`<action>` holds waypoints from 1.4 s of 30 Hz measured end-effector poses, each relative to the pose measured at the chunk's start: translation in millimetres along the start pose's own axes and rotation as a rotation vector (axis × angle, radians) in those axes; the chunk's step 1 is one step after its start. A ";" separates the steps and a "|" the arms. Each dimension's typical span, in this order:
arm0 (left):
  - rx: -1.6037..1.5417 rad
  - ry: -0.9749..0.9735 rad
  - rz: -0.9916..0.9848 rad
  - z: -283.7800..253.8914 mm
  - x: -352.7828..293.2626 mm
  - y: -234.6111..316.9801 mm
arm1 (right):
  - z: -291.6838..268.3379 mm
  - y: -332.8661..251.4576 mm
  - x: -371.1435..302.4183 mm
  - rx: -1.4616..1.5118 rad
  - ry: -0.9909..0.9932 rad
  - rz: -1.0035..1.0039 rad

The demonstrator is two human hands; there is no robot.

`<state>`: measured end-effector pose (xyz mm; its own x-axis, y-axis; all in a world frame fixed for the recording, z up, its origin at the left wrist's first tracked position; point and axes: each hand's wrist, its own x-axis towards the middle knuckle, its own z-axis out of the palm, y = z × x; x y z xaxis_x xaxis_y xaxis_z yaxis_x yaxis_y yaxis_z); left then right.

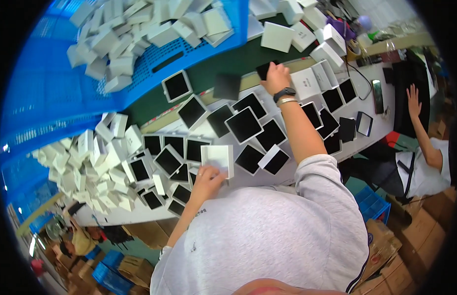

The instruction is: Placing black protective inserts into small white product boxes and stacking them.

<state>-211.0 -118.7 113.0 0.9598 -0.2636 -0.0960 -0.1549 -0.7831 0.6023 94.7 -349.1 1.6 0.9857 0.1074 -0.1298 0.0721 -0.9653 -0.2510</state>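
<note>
L hand (210,180): curled on edge of open wht box (218,154)
R hand (275,78): part-bent at blk square (262,72), can't tell if gripped
Table (370,104): blk-filled wht boxes (244,125)

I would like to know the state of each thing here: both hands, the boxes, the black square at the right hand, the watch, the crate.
Left hand: closed on white box
White box: open, white inside
Right hand: at black square, grip unclear
Black square: partly covered by fingers
Watch: fastened
Blue crate: open, holding boxes
Black-filled box: open, face up
</note>
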 end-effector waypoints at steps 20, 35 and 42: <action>-0.009 0.257 0.365 -53.4 -26.1 46.5 | -105.6 -84.8 -262.2 0.714 -0.243 -0.630; -1.454 0.318 -0.354 4.6 -85.1 56.7 | -111.8 -85.1 -322.6 1.140 -0.501 -0.268; -1.480 0.255 -0.350 -17.9 -89.9 71.6 | -128.8 -88.8 -325.7 0.837 -0.172 -0.699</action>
<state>-304.2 -140.9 178.9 0.9344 0.0292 -0.3550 0.2942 0.4984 0.8155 -213.1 -329.0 189.8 0.7286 0.6612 0.1786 0.4156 -0.2195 -0.8826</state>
